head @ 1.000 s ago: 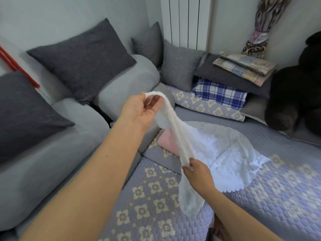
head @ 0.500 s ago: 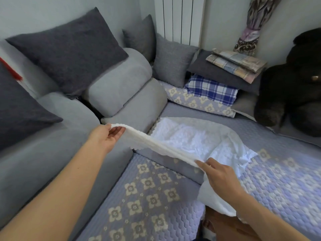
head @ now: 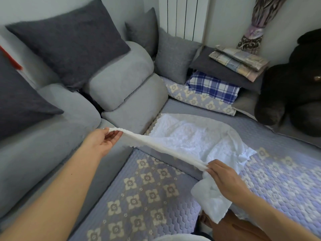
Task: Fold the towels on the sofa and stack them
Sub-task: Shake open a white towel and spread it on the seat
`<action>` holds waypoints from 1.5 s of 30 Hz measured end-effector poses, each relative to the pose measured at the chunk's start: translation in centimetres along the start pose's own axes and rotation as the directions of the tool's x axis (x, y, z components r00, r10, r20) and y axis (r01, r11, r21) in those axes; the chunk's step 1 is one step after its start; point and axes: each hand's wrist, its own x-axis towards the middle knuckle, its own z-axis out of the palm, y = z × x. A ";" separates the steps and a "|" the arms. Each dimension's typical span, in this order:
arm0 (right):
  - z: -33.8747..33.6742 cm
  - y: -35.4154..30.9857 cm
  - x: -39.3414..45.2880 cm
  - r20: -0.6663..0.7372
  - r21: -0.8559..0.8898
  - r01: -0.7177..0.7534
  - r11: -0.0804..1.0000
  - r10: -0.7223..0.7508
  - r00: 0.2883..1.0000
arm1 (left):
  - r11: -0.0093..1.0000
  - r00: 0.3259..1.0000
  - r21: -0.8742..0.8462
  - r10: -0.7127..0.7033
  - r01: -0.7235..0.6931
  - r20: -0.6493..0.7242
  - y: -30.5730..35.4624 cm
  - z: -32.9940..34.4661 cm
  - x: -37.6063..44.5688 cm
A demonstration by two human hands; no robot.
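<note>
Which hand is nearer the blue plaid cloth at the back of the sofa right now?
Left. The left hand pinches the white towel forward-left of the blue plaid cloth; the right hand grips it lower, closer to the person.

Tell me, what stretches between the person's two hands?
In the head view, a taut edge of the white lacy towel runs from the left hand to the right hand; under it lies the quilted lilac flower-patterned sofa cover.

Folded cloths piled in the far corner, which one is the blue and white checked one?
The blue checked cloth, lowest in the pile, under the dark grey cushion. The pastel plaid cloths lie on top of that cushion.
</note>
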 end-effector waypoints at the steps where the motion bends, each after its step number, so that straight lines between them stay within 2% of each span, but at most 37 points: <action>1: 0.2 0.0 0.0 -0.001 -0.004 -0.018 1.000 0.018 1.000 | 1.000 1.000 0.005 -0.006 0.006 0.004 0.0 -0.1 0.2; 5: 0.4 -0.5 0.7 -0.072 -0.020 -0.212 0.977 0.210 0.975 | 1.000 0.999 0.012 -0.006 0.005 0.038 -0.1 0.3 0.1; 8: 0.5 -1.0 1.1 -0.137 -0.065 -0.251 0.966 0.240 0.961 | 1.000 0.998 0.010 -0.003 0.003 0.056 -0.3 0.5 -0.1; 11: 0.6 -1.4 0.9 -0.172 -0.169 -0.119 0.978 0.089 0.981 | 1.000 0.998 0.011 -0.006 0.006 0.061 -0.3 0.5 0.0; 14: 0.6 -0.9 0.3 -0.094 -0.249 0.070 0.966 -0.096 0.991 | 1.000 0.998 0.003 -0.006 0.006 0.059 -0.1 0.3 0.2; 19: 0.5 -0.7 -0.4 -0.098 -0.125 0.148 0.981 -0.161 0.982 | 1.000 0.999 -0.002 0.002 -0.002 0.039 0.4 0.1 0.6; 23: 0.5 -1.5 -0.7 -0.193 0.004 0.015 1.000 -0.014 0.981 | 1.000 0.999 -0.029 0.010 -0.009 0.038 0.7 0.1 0.4; 28: 0.7 -1.9 -0.9 -0.165 0.020 -0.097 0.995 0.099 0.981 | 1.000 0.999 -0.017 0.018 -0.018 0.036 0.5 0.0 0.5; 32: 0.2 -2.8 -0.9 -0.197 0.046 -0.252 0.967 0.256 0.946 | 1.000 0.999 -0.026 -0.012 0.013 0.039 -0.1 -0.1 0.5; 36: 0.0 -3.2 -0.8 -0.261 0.006 -0.273 0.962 0.265 0.928 | 1.000 1.000 -0.018 -0.015 0.015 0.017 -0.9 -0.4 0.1; 39: -0.1 -3.2 -0.6 -0.304 -0.014 -0.268 0.963 0.251 0.919 | 0.999 1.000 0.040 0.002 -0.003 0.012 -1.6 -1.3 0.5; 42: -0.3 -2.8 -0.2 -0.331 0.047 -0.352 0.935 0.347 0.878 | 0.984 0.998 0.174 0.047 -0.041 -0.032 -2.7 -2.4 1.1; 44: -0.3 -2.6 0.2 -0.353 0.068 -0.384 0.921 0.382 0.854 | 0.936 0.987 0.338 0.138 -0.103 -0.081 -3.8 -3.1 1.3; 45: -0.4 -2.7 0.4 -0.347 0.078 -0.374 0.924 0.377 0.859 | 0.863 0.971 0.482 0.221 -0.152 -0.090 -4.4 -3.4 1.2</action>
